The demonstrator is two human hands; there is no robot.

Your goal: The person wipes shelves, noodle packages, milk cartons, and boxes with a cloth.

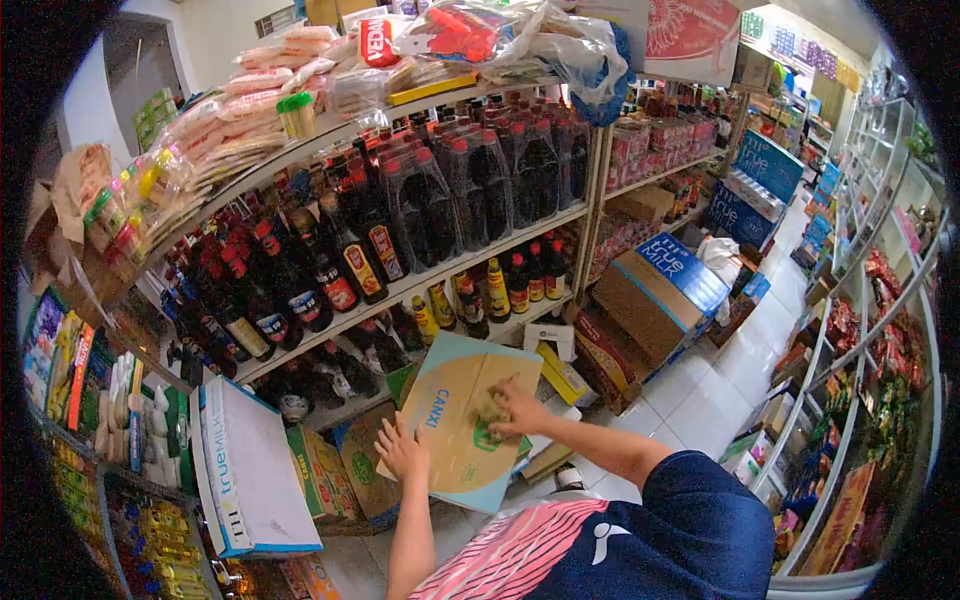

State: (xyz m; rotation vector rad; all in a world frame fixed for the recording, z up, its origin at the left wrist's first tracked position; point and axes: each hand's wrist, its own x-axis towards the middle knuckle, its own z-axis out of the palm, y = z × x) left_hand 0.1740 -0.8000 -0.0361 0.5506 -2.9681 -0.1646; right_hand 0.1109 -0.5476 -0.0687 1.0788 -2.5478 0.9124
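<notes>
A flattish cardboard carton (462, 400) with pale blue edges, a brown top and the word CANXI lies tilted in front of me, by the lower shelf. My left hand (403, 452) rests on the carton's left edge with its fingers spread. On the right part of the top, my right hand (516, 408) touches the cardboard with fingers apart and slightly bent, over a green print. Neither hand is wrapped around anything. What lies beneath the carton is mostly hidden; a yellow box (563, 375) shows beside its right edge.
Shelves (440, 265) with several dark sauce bottles (420, 205) stand ahead. At left is a white TH true MILK carton (255, 465); open-topped cartons (360, 465) sit beside it. A blue-topped milk carton (655, 285) borders the tiled aisle (700, 400). Racks of packets (850, 390) line the right.
</notes>
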